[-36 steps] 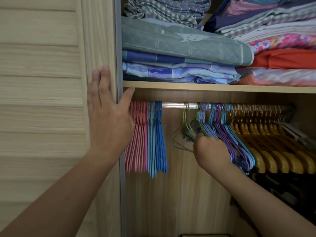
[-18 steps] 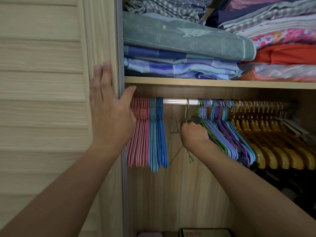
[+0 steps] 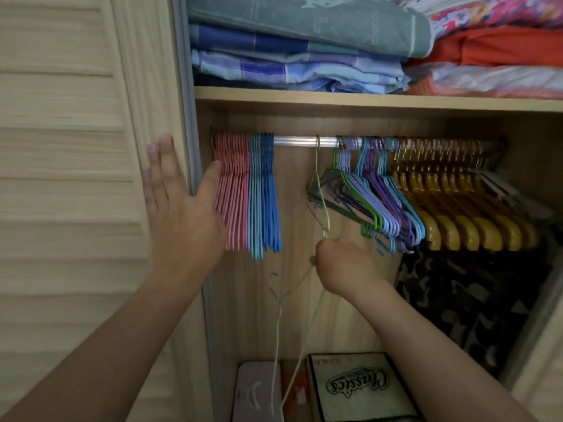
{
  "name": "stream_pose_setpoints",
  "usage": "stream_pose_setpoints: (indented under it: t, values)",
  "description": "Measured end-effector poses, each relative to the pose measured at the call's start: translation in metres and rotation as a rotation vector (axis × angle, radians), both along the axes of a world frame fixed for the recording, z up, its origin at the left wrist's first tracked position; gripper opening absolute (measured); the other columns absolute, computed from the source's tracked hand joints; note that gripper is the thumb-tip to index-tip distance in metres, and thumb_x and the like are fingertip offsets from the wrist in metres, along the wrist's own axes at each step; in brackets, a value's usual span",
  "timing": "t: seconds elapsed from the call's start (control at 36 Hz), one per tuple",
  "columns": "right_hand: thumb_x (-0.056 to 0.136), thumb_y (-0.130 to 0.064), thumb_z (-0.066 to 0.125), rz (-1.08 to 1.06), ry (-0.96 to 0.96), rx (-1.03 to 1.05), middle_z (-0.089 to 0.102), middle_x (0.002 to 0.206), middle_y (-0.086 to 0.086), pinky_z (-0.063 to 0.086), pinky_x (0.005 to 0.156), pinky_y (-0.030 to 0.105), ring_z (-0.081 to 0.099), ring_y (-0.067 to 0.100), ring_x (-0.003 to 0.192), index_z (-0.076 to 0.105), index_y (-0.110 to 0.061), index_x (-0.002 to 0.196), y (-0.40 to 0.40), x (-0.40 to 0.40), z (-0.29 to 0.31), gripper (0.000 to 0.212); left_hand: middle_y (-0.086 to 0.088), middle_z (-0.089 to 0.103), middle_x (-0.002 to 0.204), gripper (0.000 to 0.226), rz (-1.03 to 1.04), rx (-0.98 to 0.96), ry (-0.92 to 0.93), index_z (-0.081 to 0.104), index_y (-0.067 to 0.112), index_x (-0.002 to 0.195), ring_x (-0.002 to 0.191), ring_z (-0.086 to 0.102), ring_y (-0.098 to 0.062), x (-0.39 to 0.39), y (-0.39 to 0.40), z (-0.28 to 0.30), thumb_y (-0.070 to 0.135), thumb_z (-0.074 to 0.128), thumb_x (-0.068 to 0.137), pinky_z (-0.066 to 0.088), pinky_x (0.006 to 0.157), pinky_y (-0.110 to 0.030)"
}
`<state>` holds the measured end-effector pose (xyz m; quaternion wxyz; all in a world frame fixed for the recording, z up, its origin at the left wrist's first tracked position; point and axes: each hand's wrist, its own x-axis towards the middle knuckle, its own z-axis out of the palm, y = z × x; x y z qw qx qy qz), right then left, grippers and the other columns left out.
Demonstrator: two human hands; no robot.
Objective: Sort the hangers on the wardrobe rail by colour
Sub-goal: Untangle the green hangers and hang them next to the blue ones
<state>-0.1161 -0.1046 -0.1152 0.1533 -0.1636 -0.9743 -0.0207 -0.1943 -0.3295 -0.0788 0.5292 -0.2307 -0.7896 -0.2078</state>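
Hangers crowded the wardrobe rail (image 3: 304, 141): pink hangers (image 3: 232, 193), light blue hangers (image 3: 254, 196) and dark blue hangers (image 3: 270, 193) bunched at its left end, mixed purple, blue and green ones mid-rail, yellow hangers (image 3: 457, 214) further right. Right hand (image 3: 344, 264) gripped a thin pale green hanger (image 3: 304, 315) off the rail, below it. Left hand (image 3: 182, 208) lay released, fingers flat on the door edge (image 3: 152, 86).

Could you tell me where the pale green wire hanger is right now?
In the head view, the pale green wire hanger hangs off the rail, low centre, gripped by the right hand, below the gap between blue hangers and mixed hangers.
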Motion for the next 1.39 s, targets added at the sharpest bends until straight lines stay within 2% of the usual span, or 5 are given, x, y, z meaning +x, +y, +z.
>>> stream_pose_setpoints:
  t: [0.14,0.47,0.75,1.08,1.39]
  values:
    - [0.1,-0.038,0.055,0.04,0.095,-0.443,0.073,0.087,0.013,0.057,0.073,0.039,0.072,0.033,0.083,0.065,-0.013,0.086,0.018,0.029,-0.022,0.03,-0.031,0.037,0.153,0.058,-0.236,0.037,0.018,0.058,0.006,0.143,0.143,0.038,-0.045,0.049,0.006,-0.073,0.001,0.054,0.085,0.031,0.119,-0.046]
    - [0.106,-0.035,0.05,-0.059,0.488,-1.12,0.064,0.055,0.005,0.041,0.044,0.017,0.054,0.008,0.043,0.067,-0.005,0.08,0.048,0.15,-0.135,0.043,0.0,0.059,0.133,0.048,-0.233,0.161,-1.399,0.052,0.028,0.142,0.118,0.062,-0.03,0.134,0.005,-0.346,0.043,0.062,0.097,0.049,0.094,-0.036]
    - [0.105,-0.037,0.049,-0.323,0.336,-0.871,0.074,0.097,0.011,0.049,0.077,0.034,0.068,0.03,0.093,0.067,-0.008,0.113,0.128,0.184,-0.157,0.035,-0.004,0.065,0.059,0.033,-0.352,0.251,-1.822,0.063,0.005,0.082,0.044,0.058,-0.008,0.165,0.018,-0.333,0.016,0.048,0.109,0.046,0.045,-0.02]
    - [0.106,-0.038,0.047,0.021,-0.247,-1.405,0.075,0.104,0.007,0.056,0.096,0.039,0.069,0.018,0.091,0.068,-0.016,0.108,0.074,0.237,-0.194,0.031,-0.015,0.07,0.117,0.028,-0.607,1.092,-2.087,0.058,0.01,0.087,0.091,0.076,-0.03,0.233,0.086,-0.286,0.023,0.046,0.109,0.059,0.064,-0.04]
    - [0.104,-0.055,0.034,0.25,-0.371,-1.394,0.041,0.102,-0.038,0.054,0.101,0.041,0.057,0.008,0.114,0.057,-0.033,0.133,0.03,0.265,-0.194,0.042,-0.012,0.071,0.091,0.025,-0.551,1.15,-2.009,0.058,0.01,0.102,0.081,0.066,-0.024,0.267,0.131,-0.265,0.028,0.043,0.111,0.057,0.057,-0.03]
